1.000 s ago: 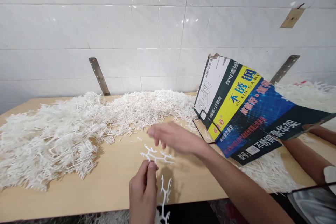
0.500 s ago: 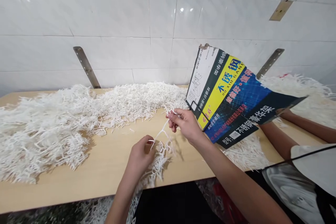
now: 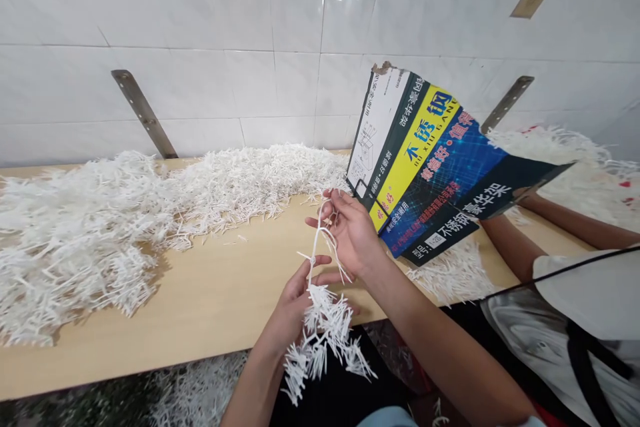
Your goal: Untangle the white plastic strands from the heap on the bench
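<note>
Head view: the right hand [image 3: 353, 233] pinches the top of a thin white plastic sprue [image 3: 320, 260] at twelve o'clock. The left hand [image 3: 300, 293], at six o'clock below it, closes its fingers around the spiky, branching cluster [image 3: 325, 337] over the smooth wooden table [image 3: 210, 293].

We hold our 2 hands close together ahead of us. Our left hand [image 3: 295, 293] sits lower, forearm rising from below, fingers curled and pinching. Our right hand [image 3: 350, 230] sits just above, arm stretched in from the lower right, fingertips pinched together.
</note>
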`<state>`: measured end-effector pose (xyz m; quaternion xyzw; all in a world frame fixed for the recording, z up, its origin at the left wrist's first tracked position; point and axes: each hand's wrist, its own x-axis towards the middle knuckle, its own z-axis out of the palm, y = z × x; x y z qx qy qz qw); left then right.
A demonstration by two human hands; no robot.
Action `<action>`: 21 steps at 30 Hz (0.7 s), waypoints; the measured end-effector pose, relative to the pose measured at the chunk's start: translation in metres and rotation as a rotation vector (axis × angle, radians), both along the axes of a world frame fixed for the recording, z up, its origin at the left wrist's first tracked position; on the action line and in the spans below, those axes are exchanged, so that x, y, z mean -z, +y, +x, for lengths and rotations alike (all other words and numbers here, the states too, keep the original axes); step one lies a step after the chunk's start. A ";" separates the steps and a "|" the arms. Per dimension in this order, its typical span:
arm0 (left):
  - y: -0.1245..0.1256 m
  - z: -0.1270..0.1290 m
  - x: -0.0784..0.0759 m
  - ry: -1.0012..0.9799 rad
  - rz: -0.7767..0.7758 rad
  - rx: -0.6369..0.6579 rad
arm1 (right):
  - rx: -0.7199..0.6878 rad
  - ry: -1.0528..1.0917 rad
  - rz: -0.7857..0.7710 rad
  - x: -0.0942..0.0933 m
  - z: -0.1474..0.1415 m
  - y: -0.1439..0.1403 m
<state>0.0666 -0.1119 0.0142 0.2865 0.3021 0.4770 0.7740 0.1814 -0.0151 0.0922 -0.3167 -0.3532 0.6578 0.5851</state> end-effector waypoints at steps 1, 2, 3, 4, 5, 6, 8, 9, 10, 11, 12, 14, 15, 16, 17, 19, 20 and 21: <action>-0.004 -0.002 0.001 0.007 -0.026 0.003 | 0.018 0.005 -0.012 -0.001 0.005 0.001; -0.009 -0.006 0.003 0.011 -0.046 0.009 | 0.035 0.016 -0.018 -0.002 0.010 0.001; -0.014 -0.009 0.006 0.017 -0.057 0.027 | 0.047 0.031 -0.015 -0.002 0.015 0.000; -0.019 -0.014 0.009 0.031 -0.063 0.057 | 0.051 0.045 -0.002 -0.002 0.020 -0.003; -0.024 -0.018 0.013 0.057 -0.062 0.091 | 0.040 0.047 0.017 -0.002 0.023 -0.007; -0.030 -0.022 0.017 0.097 -0.057 0.124 | 0.014 0.029 0.041 -0.001 0.027 -0.012; -0.042 -0.030 0.022 0.197 -0.056 0.170 | -0.083 -0.094 0.116 -0.001 0.033 -0.028; -0.047 -0.034 0.023 0.242 -0.062 0.177 | -0.148 -0.204 0.179 -0.001 0.036 -0.036; -0.051 -0.038 0.023 0.281 -0.067 0.176 | -0.221 -0.347 0.265 0.000 0.040 -0.045; -0.053 -0.043 0.022 0.317 -0.066 0.173 | -0.302 -0.514 0.372 0.002 0.043 -0.053; -0.055 -0.048 0.020 0.358 -0.051 0.164 | -0.383 -0.694 0.491 0.004 0.046 -0.060; -0.055 -0.061 0.013 0.494 0.045 0.140 | -0.523 -1.042 0.731 0.012 0.051 -0.070; -0.053 -0.068 0.008 0.595 0.119 0.113 | -0.561 -1.197 0.831 0.016 0.053 -0.074; -0.051 -0.075 0.003 0.715 0.203 0.069 | -0.571 -1.331 0.911 0.021 0.055 -0.077; -0.048 -0.082 -0.002 0.844 0.301 0.008 | -0.557 -1.437 0.969 0.026 0.055 -0.079; -0.042 -0.092 -0.010 1.080 0.544 -0.153 | -0.501 -1.549 1.018 0.032 0.055 -0.084; -0.038 -0.095 -0.013 1.173 0.682 -0.247 | -0.470 -1.546 1.017 0.035 0.053 -0.086; -0.035 -0.096 -0.013 1.254 0.822 -0.345 | -0.441 -1.511 1.003 0.037 0.050 -0.090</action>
